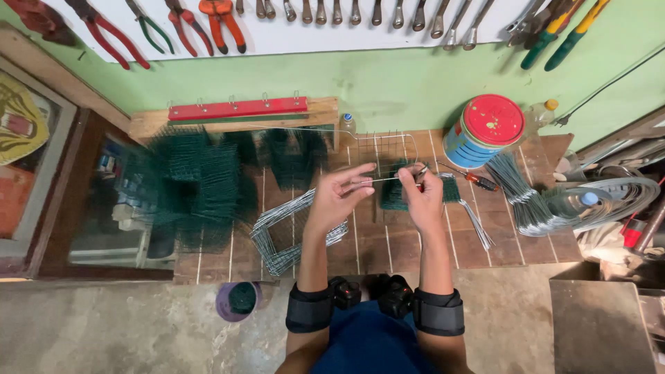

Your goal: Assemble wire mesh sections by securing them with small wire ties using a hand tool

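My left hand (337, 196) pinches one end of a thin straight metal wire (385, 179) over the brown tiled bench (402, 242). My right hand (421, 194) grips the wire's other end together with a small red-handled plier whose tip shows at the fingers. Under the hands lies a small green wire-mesh piece (393, 196), and a wire grid frame (388, 142) stands behind it.
Stacks of green mesh panels (201, 183) fill the left of the bench. A bent bundle of grey wire (280, 232) lies beside my left forearm, and more wire bundles (533, 201) lie right. A red-lidded blue can (485, 131), a screwdriver (478, 181) and wall-hung tools (222, 24) stand behind.
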